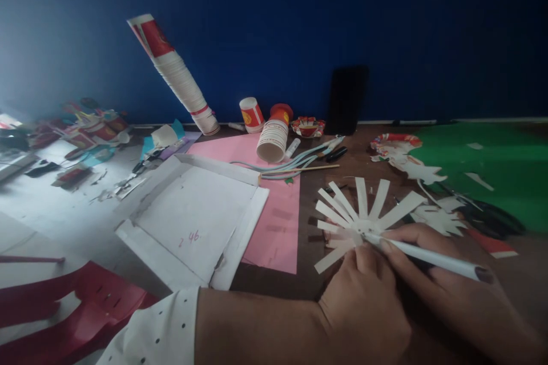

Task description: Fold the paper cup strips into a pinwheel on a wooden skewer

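Note:
A white paper cup cut into splayed strips (387, 197) faces up, its round base with small dark marks in the middle. My left hand (363, 302) pinches it at its near edge, fingers closed. In my right hand (423, 256) is a white pen (432, 258), slanted so that its tip meets the round base. The dark end of the pen points to the right. My fingers partly hide the near strips.
A white cardboard box lid (201, 199) overlaps pink paper (278, 228) on the left. Behind are a leaning cup stack (182, 82), a red-and-white cup (252, 115), pale cords (291, 166) and a black phone-like slab (347, 100). Paper scraps (436, 217) and a green sheet (505, 171) lie right.

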A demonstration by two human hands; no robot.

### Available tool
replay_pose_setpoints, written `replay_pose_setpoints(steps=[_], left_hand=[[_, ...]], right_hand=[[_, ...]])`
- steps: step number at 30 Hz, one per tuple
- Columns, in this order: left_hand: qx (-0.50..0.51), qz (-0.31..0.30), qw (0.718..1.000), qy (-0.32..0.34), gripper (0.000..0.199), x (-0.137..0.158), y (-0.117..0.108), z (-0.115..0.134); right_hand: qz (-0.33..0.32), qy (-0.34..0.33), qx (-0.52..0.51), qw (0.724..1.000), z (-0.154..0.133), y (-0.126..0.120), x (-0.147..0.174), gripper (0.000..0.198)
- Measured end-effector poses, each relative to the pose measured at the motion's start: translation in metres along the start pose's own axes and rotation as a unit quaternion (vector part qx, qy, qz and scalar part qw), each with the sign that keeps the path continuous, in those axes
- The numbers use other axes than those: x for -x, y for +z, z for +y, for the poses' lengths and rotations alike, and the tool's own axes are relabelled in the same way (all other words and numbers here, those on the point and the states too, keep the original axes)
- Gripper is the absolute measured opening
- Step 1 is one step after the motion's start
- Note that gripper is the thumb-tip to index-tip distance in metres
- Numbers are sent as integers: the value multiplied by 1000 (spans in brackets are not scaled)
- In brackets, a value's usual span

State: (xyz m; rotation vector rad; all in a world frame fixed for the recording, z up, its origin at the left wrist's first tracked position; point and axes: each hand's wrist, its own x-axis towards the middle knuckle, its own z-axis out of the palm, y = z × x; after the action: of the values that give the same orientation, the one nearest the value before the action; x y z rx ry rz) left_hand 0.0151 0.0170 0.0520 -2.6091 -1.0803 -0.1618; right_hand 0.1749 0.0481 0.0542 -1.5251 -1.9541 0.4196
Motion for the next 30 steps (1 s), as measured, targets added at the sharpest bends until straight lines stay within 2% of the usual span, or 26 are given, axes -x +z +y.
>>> replay_pose_setpoints(steps=[13,19,24,30], left_hand=[[4,51,998,-40,39,1,2,2],[1,33,999,-29,39,2,1,1],[6,44,998,-36,39,2,3,3],[1,14,1000,-22,40,2,1,2]], right_hand=[[3,13,-13,1000,1,3,-1,25],[-18,25,-15,999,-3,0,-3,29],[-19,32,-23,999,0,2,-1,28],[-24,24,-22,999,-3,1,-3,28]])
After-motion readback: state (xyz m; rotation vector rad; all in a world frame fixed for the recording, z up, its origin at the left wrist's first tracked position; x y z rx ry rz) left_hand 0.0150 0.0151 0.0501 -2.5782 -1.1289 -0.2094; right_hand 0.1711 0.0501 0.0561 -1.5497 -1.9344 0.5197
